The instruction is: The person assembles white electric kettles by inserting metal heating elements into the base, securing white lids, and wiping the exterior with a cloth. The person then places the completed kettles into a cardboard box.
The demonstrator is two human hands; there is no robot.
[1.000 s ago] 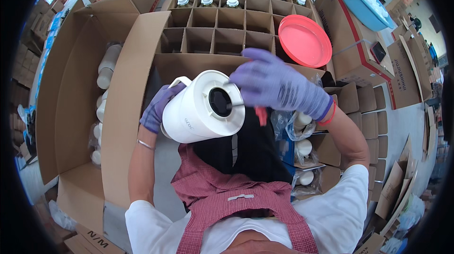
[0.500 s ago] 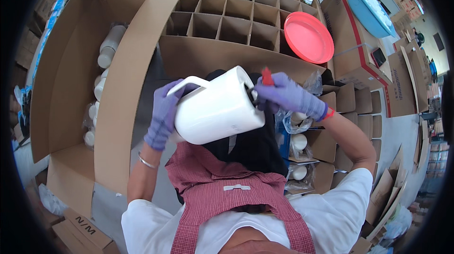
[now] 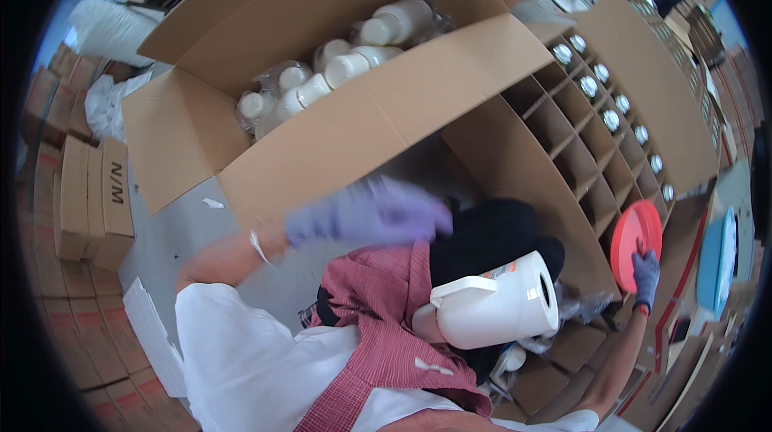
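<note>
A white handled jug lies tilted on my lap, its dark round opening facing right. Neither hand touches it. My left hand, in a purple glove, is in the air near the open carton's front flap, its fingers smeared by motion. Far to the right, my gloved right hand reaches the near rim of a red round tray. A small dark-red stub shows at its fingertips over the tray; what it is cannot be made out.
An open carton holds several white plastic-wrapped containers. To its right, a divided carton has several white-capped bottles in its far cells. A blue basin stands beyond the tray. Brown boxes are at left.
The view has turned left. Both hands have let go of the jug, which now rests on my lap. My right hand has moved out to the red tray; my left has moved away.
</note>
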